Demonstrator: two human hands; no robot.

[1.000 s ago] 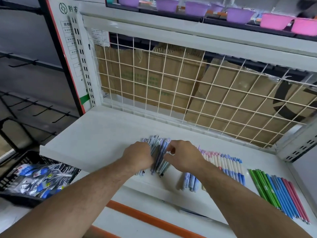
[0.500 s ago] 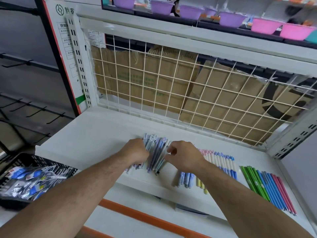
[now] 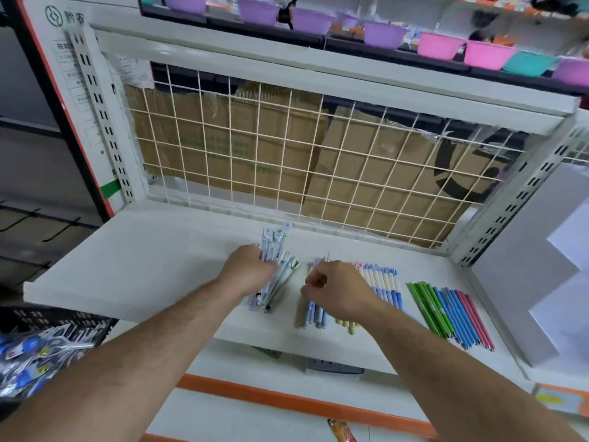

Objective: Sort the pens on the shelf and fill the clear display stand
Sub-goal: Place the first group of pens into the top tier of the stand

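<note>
Both bare forearms reach up from the bottom of the frame to the middle of the white shelf (image 3: 143,260). The left hand (image 3: 248,271) is turned knuckles-up, its fingers wrapped round a bundle of pens (image 3: 276,245), pale blue and white. The capped ends fan out above the fist and the other ends poke out below it, near the shelf's front edge. Just to its right, the right hand (image 3: 338,290) hovers over a row of pastel pens (image 3: 387,285) lying side by side. Its fingers are curled in and the thumb meets the forefinger, though whether they pinch a pen cannot be told. Further right lie green, blue and pink pens (image 3: 452,314), grouped by colour. At the upper left a sign (image 3: 65,15) carries a round logo and the characters 黔农; the smaller print below is too blurred to read. Cardboard boxes (image 3: 223,148) behind the wire grid (image 3: 318,173) bear faint green printing, also illegible.
</note>
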